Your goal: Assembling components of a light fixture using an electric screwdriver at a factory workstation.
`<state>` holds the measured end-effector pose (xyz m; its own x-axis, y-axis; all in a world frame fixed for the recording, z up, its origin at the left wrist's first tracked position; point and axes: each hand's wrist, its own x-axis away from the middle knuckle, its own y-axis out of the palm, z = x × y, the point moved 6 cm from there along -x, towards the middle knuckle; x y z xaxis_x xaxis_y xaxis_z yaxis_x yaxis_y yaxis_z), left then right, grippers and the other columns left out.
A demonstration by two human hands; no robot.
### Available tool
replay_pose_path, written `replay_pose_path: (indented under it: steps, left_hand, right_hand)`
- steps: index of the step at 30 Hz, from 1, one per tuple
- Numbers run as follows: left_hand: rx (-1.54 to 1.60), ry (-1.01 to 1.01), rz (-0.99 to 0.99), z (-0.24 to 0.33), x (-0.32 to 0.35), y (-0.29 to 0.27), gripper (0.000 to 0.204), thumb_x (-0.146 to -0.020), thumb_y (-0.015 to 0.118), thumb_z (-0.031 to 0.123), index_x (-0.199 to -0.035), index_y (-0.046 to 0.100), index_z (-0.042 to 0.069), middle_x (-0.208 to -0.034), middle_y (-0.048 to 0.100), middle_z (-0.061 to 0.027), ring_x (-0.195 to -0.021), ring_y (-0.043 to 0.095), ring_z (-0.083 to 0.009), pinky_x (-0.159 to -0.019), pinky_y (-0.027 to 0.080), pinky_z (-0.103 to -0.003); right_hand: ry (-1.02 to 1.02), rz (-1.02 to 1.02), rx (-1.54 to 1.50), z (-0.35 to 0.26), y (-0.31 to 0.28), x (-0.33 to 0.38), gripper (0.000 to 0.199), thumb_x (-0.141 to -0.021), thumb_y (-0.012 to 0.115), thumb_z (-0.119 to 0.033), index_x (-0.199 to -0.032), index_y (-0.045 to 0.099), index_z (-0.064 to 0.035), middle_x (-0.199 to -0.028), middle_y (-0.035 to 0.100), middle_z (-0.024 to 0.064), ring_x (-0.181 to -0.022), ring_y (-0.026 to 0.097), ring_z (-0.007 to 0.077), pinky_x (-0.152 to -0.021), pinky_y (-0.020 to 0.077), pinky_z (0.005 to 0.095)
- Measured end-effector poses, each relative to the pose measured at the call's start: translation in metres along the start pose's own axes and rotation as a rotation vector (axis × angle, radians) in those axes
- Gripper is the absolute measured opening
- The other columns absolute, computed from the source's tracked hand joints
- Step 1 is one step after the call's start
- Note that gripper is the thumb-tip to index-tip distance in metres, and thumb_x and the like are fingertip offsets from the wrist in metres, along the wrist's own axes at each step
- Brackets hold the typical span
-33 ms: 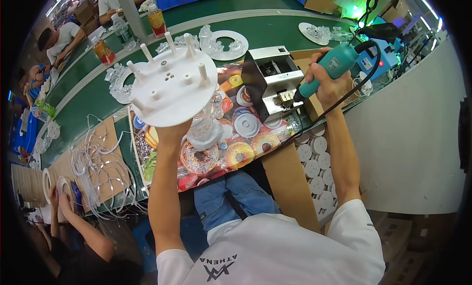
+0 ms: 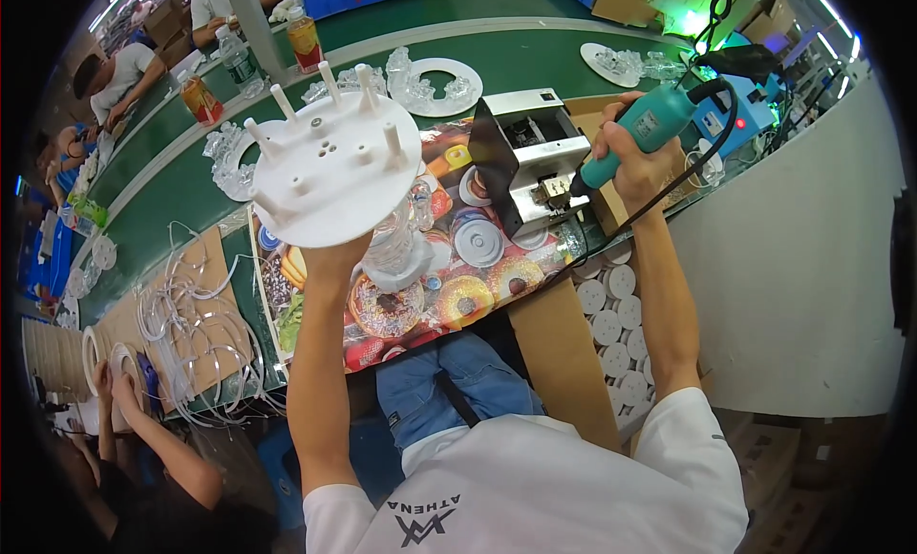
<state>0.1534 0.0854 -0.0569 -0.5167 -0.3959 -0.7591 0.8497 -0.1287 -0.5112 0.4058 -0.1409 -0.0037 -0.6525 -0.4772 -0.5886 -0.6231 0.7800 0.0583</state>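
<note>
A white round plastic plate with several upright pegs (image 2: 330,186) is held up over the table by my left hand (image 2: 339,253). Most of that hand's fingers are hidden beneath the plate. Beside the wrist is a clear plastic part (image 2: 396,248); I cannot tell whether it touches the hand or the plate. My right hand (image 2: 638,162) is wrapped round a teal electric screwdriver (image 2: 653,119), tilted down to the left. Its dark tip end reaches the front of a black and silver screw feeder (image 2: 549,158), near the small metal outlet (image 2: 554,193).
A printed mat (image 2: 468,277) covers my part of the green table. Clear plastic parts on white rings (image 2: 449,88) lie behind it. White tubing (image 2: 196,315) lies at left, near another person's hands (image 2: 119,387). A box of white discs (image 2: 616,344) stands below right. The screwdriver's black cable (image 2: 693,177) hangs by my forearm.
</note>
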Motion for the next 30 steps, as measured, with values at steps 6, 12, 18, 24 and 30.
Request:
replay_pose_path:
  steps: [6,12,18,24,30]
  left_hand:
    - [-0.021,0.020,0.024,-0.005,0.005,0.002,0.047,-0.081,0.076,0.024,-0.123,0.061,0.011,-0.110,0.065,-0.0044,-0.099,0.061,-0.0177,-0.091,0.045,-0.032]
    - [0.030,0.015,0.056,-0.008,0.007,0.007,0.041,-0.082,0.068,0.027,-0.120,0.063,0.013,-0.122,0.063,-0.0046,-0.120,0.053,-0.0255,-0.107,0.034,-0.043]
    - [0.264,-0.095,0.073,-0.016,0.006,0.017,0.064,-0.073,0.076,0.024,-0.130,0.051,0.006,-0.126,0.057,-0.0143,-0.121,0.052,-0.0280,-0.105,0.037,-0.042]
    - [0.297,0.035,0.250,0.013,-0.010,0.015,0.086,-0.064,0.083,0.029,-0.135,0.041,0.002,-0.125,0.054,-0.0179,-0.116,0.053,-0.0325,-0.100,0.041,-0.041]
    - [0.112,-0.014,0.124,0.004,-0.004,0.013,0.086,-0.060,0.085,0.029,-0.130,0.044,0.001,-0.117,0.058,-0.0162,-0.106,0.059,-0.0296,-0.091,0.046,-0.040]
  right_hand:
    - [0.013,-0.043,-0.032,0.017,0.007,0.003,0.036,-0.077,0.063,0.003,-0.110,0.049,0.0001,-0.082,0.058,0.0124,-0.057,0.057,0.0171,-0.054,0.0494,0.0305]
    - [0.099,-0.055,-0.034,0.002,0.004,0.001,0.038,-0.076,0.064,0.002,-0.111,0.049,-0.0003,-0.083,0.057,0.0137,-0.057,0.056,0.0179,-0.053,0.0488,0.0315]
    - [-0.026,-0.201,-0.277,-0.096,0.054,-0.035,0.040,-0.081,0.060,-0.007,-0.119,0.048,-0.0007,-0.094,0.056,0.0146,-0.058,0.053,0.0165,-0.054,0.0458,0.0311]
    - [-0.270,-0.310,-0.402,-0.219,0.128,-0.088,0.030,-0.080,0.059,-0.009,-0.106,0.048,0.0029,-0.084,0.056,0.0116,-0.055,0.053,0.0135,-0.050,0.0463,0.0276]
    - [-0.309,-0.391,-0.413,-0.234,0.204,-0.106,0.016,-0.079,0.059,-0.012,-0.090,0.052,-0.0025,-0.077,0.057,0.0084,-0.050,0.056,0.0113,-0.044,0.0496,0.0267]
